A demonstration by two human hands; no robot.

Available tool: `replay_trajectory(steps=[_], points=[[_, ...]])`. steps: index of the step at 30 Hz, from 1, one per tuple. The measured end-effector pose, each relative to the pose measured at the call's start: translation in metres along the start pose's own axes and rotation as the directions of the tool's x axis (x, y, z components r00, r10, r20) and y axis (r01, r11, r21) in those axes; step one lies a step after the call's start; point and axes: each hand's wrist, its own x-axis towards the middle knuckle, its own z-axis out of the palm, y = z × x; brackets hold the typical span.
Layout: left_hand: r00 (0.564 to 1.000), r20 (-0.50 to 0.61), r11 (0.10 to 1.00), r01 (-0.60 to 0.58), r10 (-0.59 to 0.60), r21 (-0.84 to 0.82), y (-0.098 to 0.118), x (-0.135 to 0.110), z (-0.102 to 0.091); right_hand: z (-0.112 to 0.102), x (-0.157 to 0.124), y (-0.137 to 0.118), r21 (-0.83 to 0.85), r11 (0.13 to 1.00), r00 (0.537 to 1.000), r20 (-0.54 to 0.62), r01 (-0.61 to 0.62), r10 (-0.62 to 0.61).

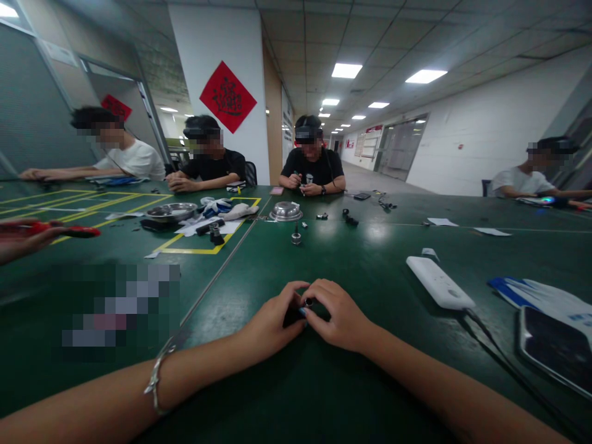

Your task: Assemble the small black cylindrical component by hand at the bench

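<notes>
Just above the green table (259, 394), my left hand (268, 317) and my right hand (340, 314) meet in front of me. Between the fingertips sits a small dark cylindrical part (308, 302) with a shiny round end. The thumb and index finger of my right hand pinch it. My left hand curls around it from the other side, its fingertips touching the right hand's; how much of the part they grip is partly hidden. Farther ahead, a small metal fitting with an upright stem (296, 235) stands on the table.
A metal bowl (285, 211) lies upside down ahead; a metal dish (171, 212), gloves (238, 211) and dark parts (215, 234) are left. On the right are a white power bank (437, 282) with a cable and a phone (555, 348). A co-worker's hand (28, 240) holds red-handled pliers. Several people sit around.
</notes>
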Motion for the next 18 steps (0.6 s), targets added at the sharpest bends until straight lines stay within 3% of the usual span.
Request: replay_trajectory(steps=[18], points=[[1.000, 0.009, 1.000, -0.002, 0.002, 0.014, 0.0028, -0.0010, -0.0003, -0.0005, 0.0000, 0.0021, -0.137, 0.986, 0.995, 0.018, -0.093, 0.096]])
